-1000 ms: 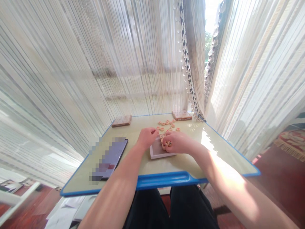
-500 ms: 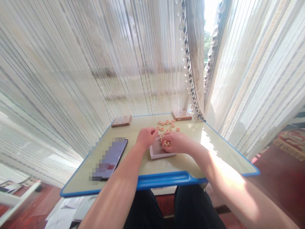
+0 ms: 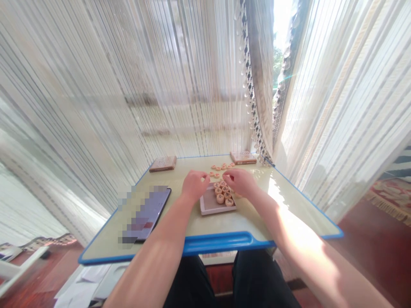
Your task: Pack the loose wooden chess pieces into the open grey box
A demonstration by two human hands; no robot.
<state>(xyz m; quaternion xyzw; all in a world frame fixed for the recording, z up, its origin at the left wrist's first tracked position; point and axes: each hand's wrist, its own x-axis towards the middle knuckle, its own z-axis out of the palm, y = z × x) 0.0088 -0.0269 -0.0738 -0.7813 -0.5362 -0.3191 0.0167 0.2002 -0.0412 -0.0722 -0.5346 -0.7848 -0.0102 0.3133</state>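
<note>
A shallow pale box tray [image 3: 208,205] lies in front of me with several round wooden Chinese chess pieces [image 3: 220,198] in its right half, their dark characters facing up. My left hand [image 3: 195,186] hovers by the tray's far left corner, fingers curled together; whatever they hold, if anything, is hidden. Over the far right corner is my right hand [image 3: 240,182], its fingers bent closed and pointing left, their contents hidden. Beyond both hands, several red-marked chess pieces [image 3: 224,167] are scattered on the table. Part of a piece shows beneath my right hand.
The cream table [image 3: 298,214] has a blue rim. A tablet [image 3: 157,209], partly pixelated, lies left of my left forearm. One flat brown box [image 3: 163,164] sits at the far left corner, another [image 3: 243,157] at the far right. Striped curtains [image 3: 192,85] hang behind.
My right hand has lifted off the pieces in the tray and moved right and away from me, uncovering two columns of pieces. My left hand has barely moved.
</note>
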